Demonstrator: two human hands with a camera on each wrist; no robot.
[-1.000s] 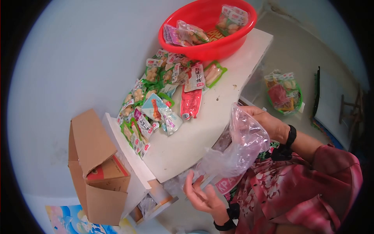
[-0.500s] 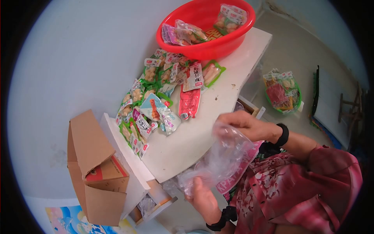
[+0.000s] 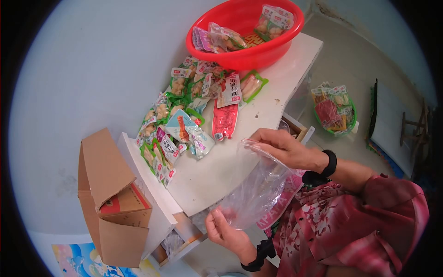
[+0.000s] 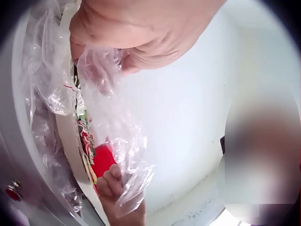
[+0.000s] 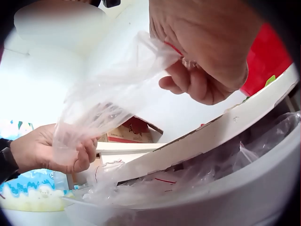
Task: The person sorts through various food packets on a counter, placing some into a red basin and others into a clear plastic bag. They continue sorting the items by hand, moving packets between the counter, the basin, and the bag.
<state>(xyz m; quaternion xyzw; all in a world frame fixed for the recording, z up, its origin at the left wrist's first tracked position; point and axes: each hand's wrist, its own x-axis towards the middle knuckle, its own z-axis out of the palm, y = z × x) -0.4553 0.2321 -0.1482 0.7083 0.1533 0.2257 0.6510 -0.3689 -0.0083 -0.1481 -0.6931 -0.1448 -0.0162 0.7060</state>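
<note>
A clear plastic bag (image 3: 258, 194) is stretched between both hands, in front of the white table's edge. My right hand (image 3: 288, 150) pinches its upper rim, and in the right wrist view this hand's fingers (image 5: 197, 87) curl at a red strip on the bag. Lower down, my left hand (image 3: 230, 235) grips the bag's other side between thumb and fingers; the left wrist view shows the film bunched under that hand (image 4: 141, 33). Beyond the bag, several packaged snacks (image 3: 177, 120) lie piled along the wall side of the table (image 3: 198, 184).
A red basin (image 3: 244, 60) holding several packets stands at the table's far end. An open cardboard box (image 3: 110, 171) is at the left. Below the tabletop, an open drawer (image 3: 184, 247) contains more clear plastic. On the floor at right sits a green basket (image 3: 354, 121) of packets.
The bag has gone from crumpled to spread out between the hands. The right hand has moved left and slightly down; the left hand, earlier with fingers spread, now grips the bag.
</note>
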